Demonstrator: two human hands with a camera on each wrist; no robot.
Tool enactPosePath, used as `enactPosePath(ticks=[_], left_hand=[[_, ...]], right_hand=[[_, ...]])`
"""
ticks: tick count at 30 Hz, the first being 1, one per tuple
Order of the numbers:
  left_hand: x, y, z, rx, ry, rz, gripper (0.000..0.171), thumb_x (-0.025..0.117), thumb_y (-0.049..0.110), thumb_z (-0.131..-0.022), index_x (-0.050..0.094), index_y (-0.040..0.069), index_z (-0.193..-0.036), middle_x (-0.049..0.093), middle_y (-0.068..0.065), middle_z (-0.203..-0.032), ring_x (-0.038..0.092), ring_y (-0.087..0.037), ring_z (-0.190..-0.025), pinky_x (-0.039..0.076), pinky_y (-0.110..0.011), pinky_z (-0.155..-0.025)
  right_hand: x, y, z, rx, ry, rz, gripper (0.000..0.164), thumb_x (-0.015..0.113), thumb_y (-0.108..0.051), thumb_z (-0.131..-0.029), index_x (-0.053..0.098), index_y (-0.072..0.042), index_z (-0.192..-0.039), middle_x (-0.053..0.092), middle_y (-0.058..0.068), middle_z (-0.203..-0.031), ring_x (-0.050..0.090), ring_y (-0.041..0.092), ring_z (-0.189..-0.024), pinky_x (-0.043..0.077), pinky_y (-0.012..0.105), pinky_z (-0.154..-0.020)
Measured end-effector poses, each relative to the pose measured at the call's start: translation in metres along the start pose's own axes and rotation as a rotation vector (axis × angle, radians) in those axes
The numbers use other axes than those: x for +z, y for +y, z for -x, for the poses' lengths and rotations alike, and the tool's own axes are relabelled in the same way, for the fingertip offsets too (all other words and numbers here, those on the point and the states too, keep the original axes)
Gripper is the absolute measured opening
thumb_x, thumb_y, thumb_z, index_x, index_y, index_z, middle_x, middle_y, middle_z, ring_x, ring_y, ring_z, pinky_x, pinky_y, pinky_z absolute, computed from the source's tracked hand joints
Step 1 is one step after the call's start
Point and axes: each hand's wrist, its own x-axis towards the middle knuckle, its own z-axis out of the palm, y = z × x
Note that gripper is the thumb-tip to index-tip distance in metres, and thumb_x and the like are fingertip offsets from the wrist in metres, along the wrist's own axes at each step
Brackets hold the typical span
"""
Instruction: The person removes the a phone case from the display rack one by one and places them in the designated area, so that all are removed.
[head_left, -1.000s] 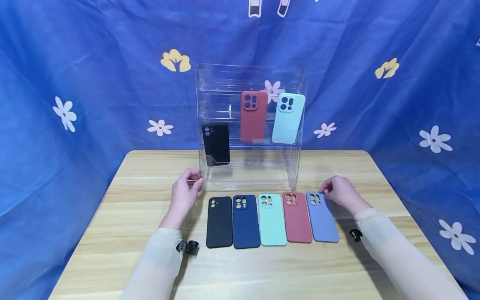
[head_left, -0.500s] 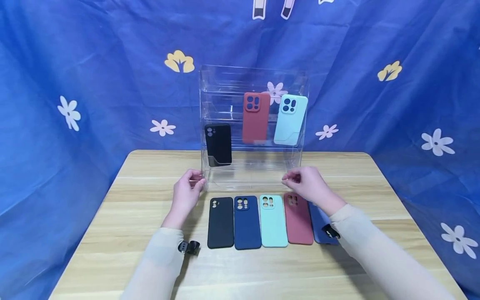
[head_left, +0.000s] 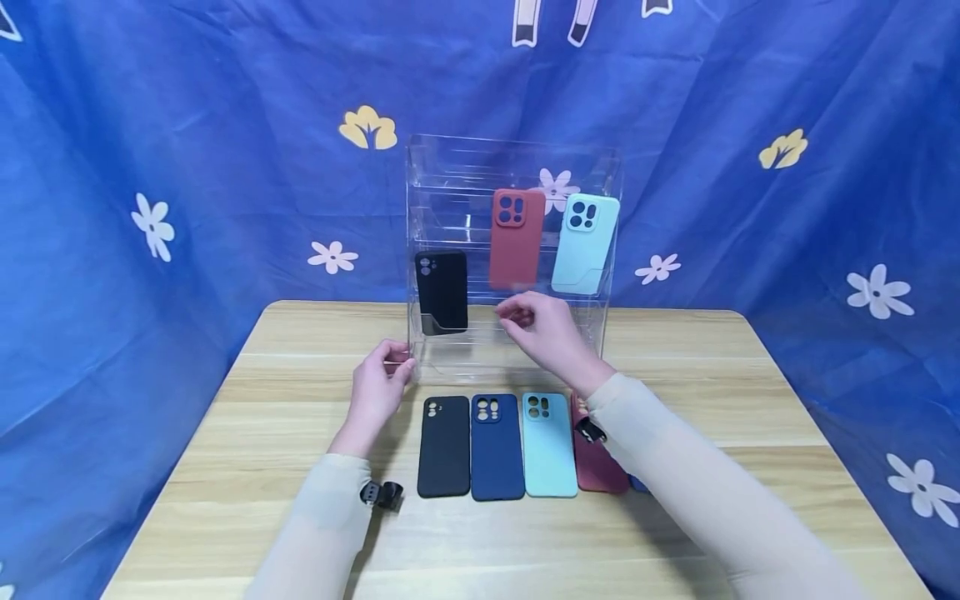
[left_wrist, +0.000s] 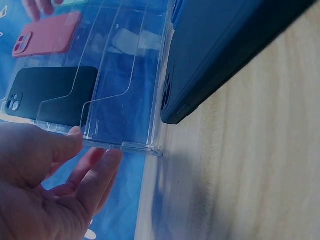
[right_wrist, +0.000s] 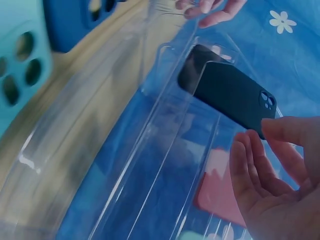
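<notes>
In the head view, my left hand (head_left: 380,383) holds the lower left edge of a clear display stand (head_left: 517,358), thumb and fingertips against its side. My right hand (head_left: 546,329) hovers in front of the stand with fingers loosely bent and nothing between them. A black phone case (head_left: 442,292) leans in a lower tier on the left; in the right wrist view the right fingertips (right_wrist: 267,122) appear close to this black case (right_wrist: 235,95). Higher up stand a red phone case (head_left: 516,242) and a light blue phone case (head_left: 585,246).
In front of the stand lies a row of phone cases: black (head_left: 444,450), navy (head_left: 497,450), mint (head_left: 550,450) and red (head_left: 600,462), plus a bluish one mostly hidden under the right sleeve. The wooden table (head_left: 300,333) meets a blue flowered curtain (head_left: 262,167) behind.
My right hand has left the top of the purple-blue case at the row's right end and moved left and up to the stand, carrying nothing. The left hand stays at the stand's edge.
</notes>
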Motion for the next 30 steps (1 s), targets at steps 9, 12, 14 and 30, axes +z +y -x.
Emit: enactPosePath(ticks=[9, 12, 14, 30], left_hand=[[-0.001, 0.001, 0.002, -0.012, 0.003, 0.005, 0.023, 0.066, 0.004, -0.099, 0.064, 0.000, -0.122, 0.072, -0.023, -0.116, 0.073, -0.038, -0.104, 0.067, -0.037, -0.084], [-0.001, 0.001, 0.002, -0.008, 0.007, 0.002, 0.023, 0.067, 0.004, -0.099, 0.064, -0.001, -0.122, 0.072, -0.023, -0.115, 0.073, -0.038, -0.103, 0.067, -0.037, -0.084], [-0.001, 0.000, 0.002, -0.005, 0.007, 0.002, 0.023, 0.067, 0.004, -0.099, 0.064, -0.001, -0.122, 0.072, -0.023, -0.115, 0.073, -0.038, -0.103, 0.067, -0.036, -0.084], [-0.002, 0.001, 0.002, -0.015, -0.002, 0.002, 0.024, 0.066, 0.003, -0.099, 0.063, -0.001, -0.123, 0.072, -0.023, -0.117, 0.073, -0.038, -0.104, 0.067, -0.034, -0.084]], right_hand=[[0.020, -0.013, -0.030, -0.044, 0.090, -0.010, 0.025, 0.073, -0.005, -0.095, 0.074, -0.009, -0.120, 0.074, 0.007, -0.116, 0.073, 0.018, -0.096, 0.064, 0.028, -0.088], [0.027, -0.016, -0.039, -0.085, 0.125, -0.002, 0.030, 0.072, -0.004, -0.095, 0.072, -0.009, -0.124, 0.072, 0.008, -0.120, 0.073, 0.019, -0.099, 0.063, 0.027, -0.090], [0.030, -0.018, -0.045, -0.104, 0.155, -0.002, 0.033, 0.072, -0.004, -0.095, 0.071, -0.009, -0.128, 0.071, 0.010, -0.121, 0.072, 0.019, -0.100, 0.063, 0.026, -0.091], [0.056, -0.023, -0.071, -0.112, 0.319, -0.120, 0.029, 0.069, -0.007, -0.099, 0.073, -0.011, -0.127, 0.074, 0.007, -0.118, 0.072, 0.017, -0.101, 0.061, 0.022, -0.091]])
